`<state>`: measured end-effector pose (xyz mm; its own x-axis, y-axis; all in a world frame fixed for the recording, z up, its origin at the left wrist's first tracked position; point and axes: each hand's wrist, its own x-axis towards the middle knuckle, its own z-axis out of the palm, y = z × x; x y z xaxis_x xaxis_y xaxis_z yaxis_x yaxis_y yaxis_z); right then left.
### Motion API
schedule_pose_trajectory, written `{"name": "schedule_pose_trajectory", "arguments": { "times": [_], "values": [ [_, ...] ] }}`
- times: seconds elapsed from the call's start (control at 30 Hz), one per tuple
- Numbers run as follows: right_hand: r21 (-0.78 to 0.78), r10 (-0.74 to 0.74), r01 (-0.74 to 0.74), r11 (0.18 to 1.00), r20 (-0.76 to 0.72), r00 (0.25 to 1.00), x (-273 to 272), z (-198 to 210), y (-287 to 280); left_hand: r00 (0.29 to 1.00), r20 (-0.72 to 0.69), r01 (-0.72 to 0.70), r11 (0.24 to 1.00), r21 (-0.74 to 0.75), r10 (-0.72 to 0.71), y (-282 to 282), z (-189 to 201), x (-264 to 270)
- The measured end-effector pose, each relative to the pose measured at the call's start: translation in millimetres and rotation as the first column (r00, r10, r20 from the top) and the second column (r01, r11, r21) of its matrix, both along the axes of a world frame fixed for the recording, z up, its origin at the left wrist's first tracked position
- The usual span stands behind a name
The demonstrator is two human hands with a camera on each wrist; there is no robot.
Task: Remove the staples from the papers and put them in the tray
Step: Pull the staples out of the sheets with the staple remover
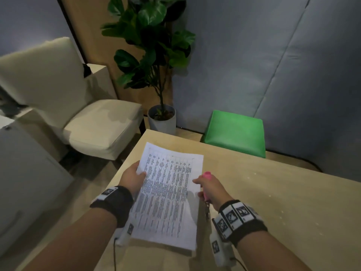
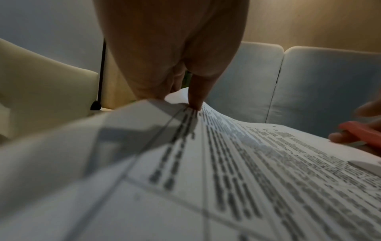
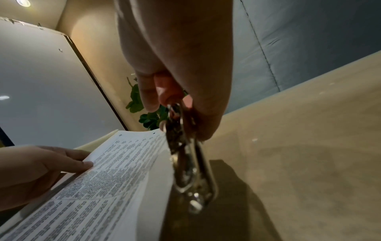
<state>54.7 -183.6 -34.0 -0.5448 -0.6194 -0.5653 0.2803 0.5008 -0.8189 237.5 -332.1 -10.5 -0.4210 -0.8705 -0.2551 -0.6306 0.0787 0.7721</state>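
Wooden table fills the lower view w/ a grey padded wall behind; no tray in sight. I've got the papers lifted off the top near its 9 o'clock edge. My left hand pinches their left edge, thumb on top, prob. to steady the stack. My right hand is wrapped round the pink staple remover, its metal end aimed back at me, forefinger touching the right edge. Sheets' long axis runs 6 to 12, far end toward 11. Can't spot a staple.

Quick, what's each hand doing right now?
Left hand: pinches the papers at their left edge.
Right hand: grips the pink staple remover.
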Motion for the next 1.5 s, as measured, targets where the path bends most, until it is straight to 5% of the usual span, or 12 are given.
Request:
{"name": "schedule_pose_trajectory", "arguments": {
  "times": [0.5,0.8,1.0,1.23,1.37,1.5],
  "values": [
    [0.151,0.011,0.005,0.989,-0.104,0.995,-1.9,-38.4,-28.0,0.991,0.094,-0.096,0.994,0.044,0.092,-36.4,-53.5,-23.8],
    [0.109,-0.067,0.083,0.991,-0.146,0.987,6.5,-32.3,-22.9,0.962,0.267,-0.027,0.99,-0.137,0.063,-45.8,-70.9,-22.0],
    [0.029,0.063,-0.06,0.998,-0.132,0.989,25.6,-14.8,-1.4,0.982,0.17,-0.04,0.977,-0.208,0.077,-35.4,-68.2,-16.2],
    [0.006,0.381,-0.383,0.924,0.09,0.92,76.2,-15.2,21.3,0.993,0.022,0.119,0.986,-0.115,-0.117,19.0,-44.8,-1.0],
    [-0.057,0.407,-0.403,0.913,0.165,0.898,102.7,-14.5,39.1,0.907,0.045,0.405,0.896,0.182,-0.419,57.2,-31.0,21.6],
    [-0.086,0.39,-0.381,0.92,0.265,0.882,119.9,-21.0,53.7,0.881,0.129,0.442,0.889,0.117,-0.455,75.2,-37.2,53.7]
  ]
}}
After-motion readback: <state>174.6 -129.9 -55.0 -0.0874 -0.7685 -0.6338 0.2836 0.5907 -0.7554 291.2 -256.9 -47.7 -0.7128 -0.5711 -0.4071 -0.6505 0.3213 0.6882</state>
